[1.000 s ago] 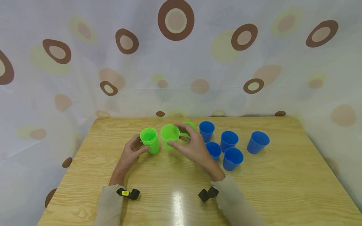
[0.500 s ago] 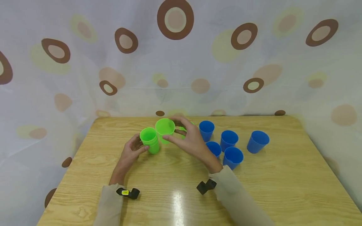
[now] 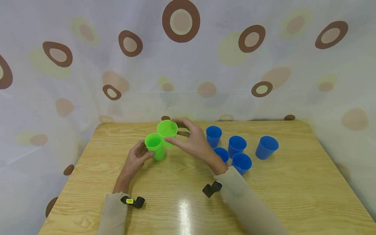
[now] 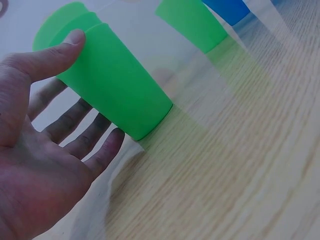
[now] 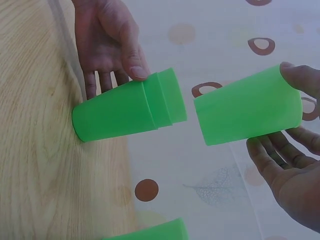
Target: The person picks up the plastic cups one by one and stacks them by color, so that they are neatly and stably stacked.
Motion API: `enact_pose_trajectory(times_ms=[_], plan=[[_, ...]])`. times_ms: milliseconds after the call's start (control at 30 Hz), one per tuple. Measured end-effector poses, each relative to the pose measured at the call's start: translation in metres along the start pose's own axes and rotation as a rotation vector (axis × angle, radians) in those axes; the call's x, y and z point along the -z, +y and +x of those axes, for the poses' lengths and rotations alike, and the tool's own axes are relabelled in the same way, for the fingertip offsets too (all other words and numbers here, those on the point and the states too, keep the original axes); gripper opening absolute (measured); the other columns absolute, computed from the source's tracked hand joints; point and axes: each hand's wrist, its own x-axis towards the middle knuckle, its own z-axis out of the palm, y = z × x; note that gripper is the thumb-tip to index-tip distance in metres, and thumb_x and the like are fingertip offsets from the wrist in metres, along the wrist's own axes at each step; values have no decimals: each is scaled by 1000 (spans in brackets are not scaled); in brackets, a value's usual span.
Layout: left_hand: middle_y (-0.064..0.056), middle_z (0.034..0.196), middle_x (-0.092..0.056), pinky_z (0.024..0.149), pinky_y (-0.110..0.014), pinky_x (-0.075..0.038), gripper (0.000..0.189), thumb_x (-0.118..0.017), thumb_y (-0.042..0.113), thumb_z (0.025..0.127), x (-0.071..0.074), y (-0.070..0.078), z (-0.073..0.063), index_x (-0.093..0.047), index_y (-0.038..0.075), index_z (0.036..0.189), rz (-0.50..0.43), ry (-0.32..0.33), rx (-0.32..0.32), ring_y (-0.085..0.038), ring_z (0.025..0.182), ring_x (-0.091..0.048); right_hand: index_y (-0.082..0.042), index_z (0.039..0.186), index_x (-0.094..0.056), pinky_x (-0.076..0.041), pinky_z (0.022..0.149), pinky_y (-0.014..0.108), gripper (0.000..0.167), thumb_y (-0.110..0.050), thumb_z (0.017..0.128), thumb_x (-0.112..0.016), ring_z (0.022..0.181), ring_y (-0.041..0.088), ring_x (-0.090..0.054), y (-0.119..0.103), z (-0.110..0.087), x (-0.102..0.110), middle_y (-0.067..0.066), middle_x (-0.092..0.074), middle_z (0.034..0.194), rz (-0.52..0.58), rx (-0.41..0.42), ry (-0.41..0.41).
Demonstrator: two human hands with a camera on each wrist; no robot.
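Holds in the left hand (image 3: 136, 158) a stack of green cups (image 5: 115, 112), thumb high by the rims and fingers bent round the far side (three rims to count from the right wrist view). Rests that stack upright on the wooden table (image 3: 164, 202), left of the middle. Grips in the right hand (image 3: 195, 142) a single green cup (image 5: 245, 110), caught between thumb and fingers, raised clear of the table, base turned toward the mouth of the stack, near but not touching. Has another green cup (image 4: 195, 25) standing on the table beyond, mostly hidden behind the right hand in the head view. Has farther right five blue cups (image 3: 266, 148), all mouth up: four loosely grouped, one set apart, two partly covered by the right forearm. Wears beige sleeves (image 3: 113, 213) and, at each wrist, a small black device (image 3: 139, 202) (with a yellow label on the left one). Faces a pale curtain (image 3: 152, 71) patterned with brown-ringed ovals.
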Motion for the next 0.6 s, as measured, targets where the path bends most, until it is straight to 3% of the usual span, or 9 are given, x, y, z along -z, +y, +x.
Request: enact_pose_trajectory(times_ms=[333,600], plan=[[-13,151,-47,108,-26,-47,56,-70,4,97,-1,-1,0,-46,4,148,-13,0,-7,-24,135,-50,-6,138,-59,-56,98,36,57,-14,87,-84,123,25,-60,1,12,-2,10,-62,133,35,43,-17],[-14,152,-45,108,-26,-46,57,-69,4,98,-1,0,1,-45,4,149,-28,-1,6,-35,140,-45,-8,138,-58,-56,97,30,57,-16,88,-84,120,20,-61,-3,19,-5,5,-62,131,24,4,-35]])
